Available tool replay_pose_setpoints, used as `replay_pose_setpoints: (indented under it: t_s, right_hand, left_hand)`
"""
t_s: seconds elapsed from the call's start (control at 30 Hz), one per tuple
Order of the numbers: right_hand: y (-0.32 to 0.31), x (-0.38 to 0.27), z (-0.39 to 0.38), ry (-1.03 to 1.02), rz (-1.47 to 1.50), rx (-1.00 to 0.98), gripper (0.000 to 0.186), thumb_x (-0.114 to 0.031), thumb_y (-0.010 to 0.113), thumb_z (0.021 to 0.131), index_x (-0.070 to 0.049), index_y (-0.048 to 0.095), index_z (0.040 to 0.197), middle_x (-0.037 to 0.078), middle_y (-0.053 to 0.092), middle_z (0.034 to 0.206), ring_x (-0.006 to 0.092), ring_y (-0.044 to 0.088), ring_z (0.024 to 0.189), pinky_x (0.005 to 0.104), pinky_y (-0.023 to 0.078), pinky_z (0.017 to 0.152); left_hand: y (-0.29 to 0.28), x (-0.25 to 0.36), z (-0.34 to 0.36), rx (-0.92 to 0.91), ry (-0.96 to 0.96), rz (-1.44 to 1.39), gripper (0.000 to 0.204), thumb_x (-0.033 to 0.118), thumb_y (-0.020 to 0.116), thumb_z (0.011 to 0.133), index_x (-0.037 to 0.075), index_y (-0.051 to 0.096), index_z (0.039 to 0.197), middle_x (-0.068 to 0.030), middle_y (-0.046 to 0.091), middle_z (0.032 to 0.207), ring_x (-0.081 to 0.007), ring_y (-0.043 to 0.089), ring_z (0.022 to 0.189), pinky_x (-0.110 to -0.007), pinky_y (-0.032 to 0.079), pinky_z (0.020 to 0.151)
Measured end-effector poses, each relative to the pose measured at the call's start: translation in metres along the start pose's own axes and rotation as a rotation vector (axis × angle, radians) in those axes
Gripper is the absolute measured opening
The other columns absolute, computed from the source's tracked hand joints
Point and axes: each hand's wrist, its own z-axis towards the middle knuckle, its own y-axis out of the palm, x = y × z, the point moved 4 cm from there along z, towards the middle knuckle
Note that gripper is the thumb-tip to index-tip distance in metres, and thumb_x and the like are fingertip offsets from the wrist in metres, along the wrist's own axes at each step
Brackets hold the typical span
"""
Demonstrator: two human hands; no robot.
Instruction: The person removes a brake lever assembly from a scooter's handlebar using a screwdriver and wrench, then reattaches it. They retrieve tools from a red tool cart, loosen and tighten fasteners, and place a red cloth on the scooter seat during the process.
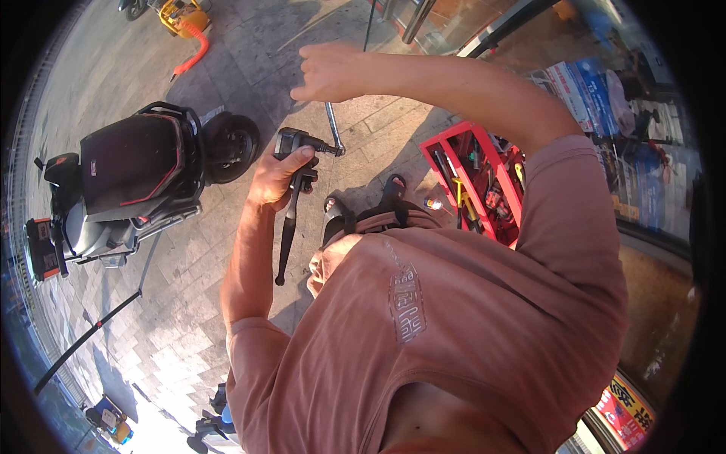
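Observation:
My left hand point(274, 178) is wrapped round a black brake lever assembly point(296, 142), thumb on top. Its long lever point(287, 242) hangs down below my fingers. Farther out, my right hand point(331, 72) is closed in a fist on the upper end of a silver wrench point(333, 127). The wrench's lower, bent end meets the right side of the brake assembly. Most of the wrench's grip is hidden inside my fist.
A black electric scooter point(132, 166) stands at the left on the paving. To the right lies a red open toolbox point(476, 181) with several hand tools. A yellow machine with an orange hose point(198, 51) sits far left. Shelves with boxes point(582, 91) line the right side.

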Motion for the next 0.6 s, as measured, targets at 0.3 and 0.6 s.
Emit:
replay_pose_setpoints:
  t_s: [0.3,0.6]
  right_hand:
    - [-0.002,0.019,-0.014,0.504,0.195,-0.203,0.014,-0.021,0.058,0.086,-0.011,0.065,0.079,0.005,0.067,0.069,0.0209,0.064,0.073,0.0300,0.040,0.076]
    - [0.058,-0.053,-0.024,1.095,1.804,0.272,0.045,-0.044,0.054,0.091,-0.004,0.063,0.073,0.004,0.056,0.064,0.0132,0.050,0.061,0.0309,0.039,0.058]
  left_hand:
    - [-0.009,-0.023,0.032,0.548,0.326,-0.147,0.034,0.017,0.079,0.077,0.005,0.053,0.096,-0.0045,0.058,0.075,-0.0175,0.061,0.057,-0.031,0.052,0.045]
    - [0.002,-0.020,0.028,0.389,0.528,-0.268,0.038,0.012,0.075,0.079,0.005,0.050,0.107,-0.0079,0.063,0.090,-0.0198,0.064,0.067,-0.034,0.056,0.052]
